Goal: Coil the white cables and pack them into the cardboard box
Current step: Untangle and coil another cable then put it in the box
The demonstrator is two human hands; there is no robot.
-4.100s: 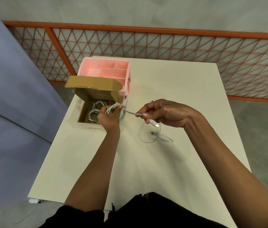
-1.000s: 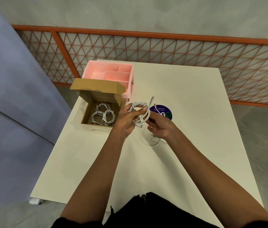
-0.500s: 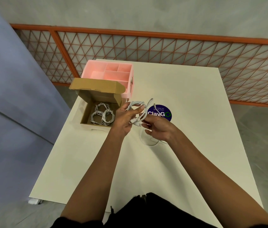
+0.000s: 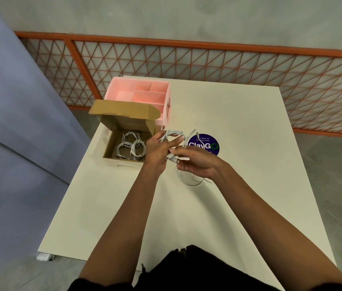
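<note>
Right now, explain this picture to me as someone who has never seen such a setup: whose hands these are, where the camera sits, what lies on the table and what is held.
There is no machine here. A person wears a camera on the head, looking forward and down, so the two bare arms reach in from the bottom edge. The left hand holds a coiled white cable in its grip, while the right hand pinches that cable's end. On the white table stands an open cardboard box with coiled cables already inside. Behind it sits a pink organiser with compartments. A round blue sticker lies by the hands, and one loose cable loop rests under the right hand.
</note>
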